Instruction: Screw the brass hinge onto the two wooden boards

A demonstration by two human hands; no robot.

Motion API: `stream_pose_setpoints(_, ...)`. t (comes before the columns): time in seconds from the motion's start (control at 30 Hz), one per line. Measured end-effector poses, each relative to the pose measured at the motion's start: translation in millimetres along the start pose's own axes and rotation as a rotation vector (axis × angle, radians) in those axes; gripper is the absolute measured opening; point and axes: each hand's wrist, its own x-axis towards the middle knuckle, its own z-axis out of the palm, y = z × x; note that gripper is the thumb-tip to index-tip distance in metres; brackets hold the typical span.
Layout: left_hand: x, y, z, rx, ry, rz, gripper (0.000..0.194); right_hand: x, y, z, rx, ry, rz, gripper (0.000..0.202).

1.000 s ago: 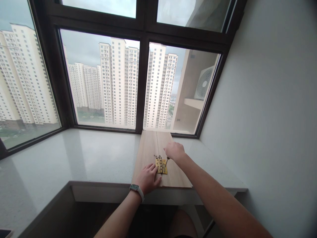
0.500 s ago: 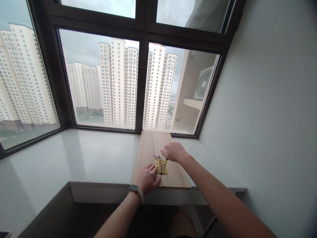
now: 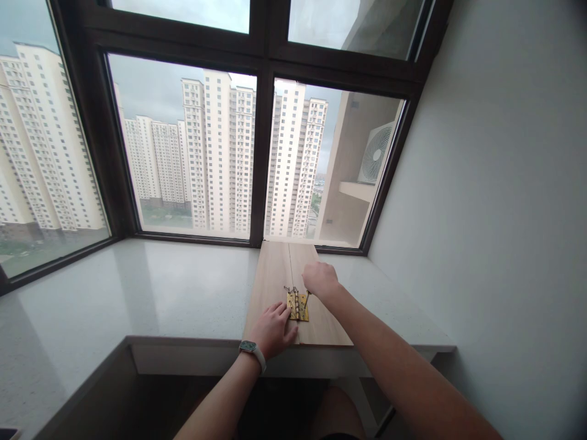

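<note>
A brass-coloured hinge (image 3: 298, 307) lies across the seam between two pale wooden boards (image 3: 274, 269). My left hand (image 3: 274, 330) lies with fingers spread on the left board, its fingertips at the hinge's left leaf. Closed around the handle of a screwdriver, my right hand (image 3: 321, 280) is above the right board. The handle is hidden in the fist; the metal shaft (image 3: 307, 299) slants down to the hinge's right leaf. A few small screws (image 3: 290, 289) lie at the top edge of the hinge.
The boards rest on a white windowsill counter (image 3: 192, 287), whose front edge runs just below them. Dark-framed windows (image 3: 263, 153) stand behind, and a plain wall (image 3: 495, 183) rises on the right. A watch (image 3: 249, 347) is on my left wrist.
My right fist has turned about the tool, and its wrist and forearm have shifted slightly left. My left hand and the hinge are where they were.
</note>
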Motion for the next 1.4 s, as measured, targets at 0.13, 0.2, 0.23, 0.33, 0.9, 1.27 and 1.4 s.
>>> stream_pose_setpoints(0.13, 0, 1, 0.7, 0.002, 0.007, -0.002, 0.045, -4, 2, -2, -0.090, 0.072, -0.205, 0.038)
stream_pose_setpoints(0.2, 0, 1, 0.7, 0.002, 0.008, 0.000, 0.044, -6, 5, -3, -0.126, 0.081, -0.293, 0.041)
stream_pose_setpoints(0.23, 0, 1, 0.5, 0.003, 0.008, 0.001, 0.044, -7, 6, -4, -0.139, 0.082, -0.329, 0.042)
stream_pose_setpoints(0.33, 0, 2, -0.5, 0.004, 0.007, -0.001, 0.044, -11, 9, -5, -0.146, 0.087, -0.379, 0.043)
stream_pose_setpoints(0.9, 0, 3, -2.7, -0.015, -0.007, -0.020, 0.045, -2, -8, -8, 0.017, -0.062, 0.120, 0.068)
stream_pose_setpoints(1.27, -1, 2, -2.9, -0.015, -0.001, -0.011, 0.043, -5, 6, -3, -0.114, 0.076, -0.267, 0.046)
stream_pose_setpoints(1.4, -2, 1, -5.5, -0.017, -0.003, -0.013, 0.042, -10, 15, -8, -0.142, 0.064, -0.370, 0.058)
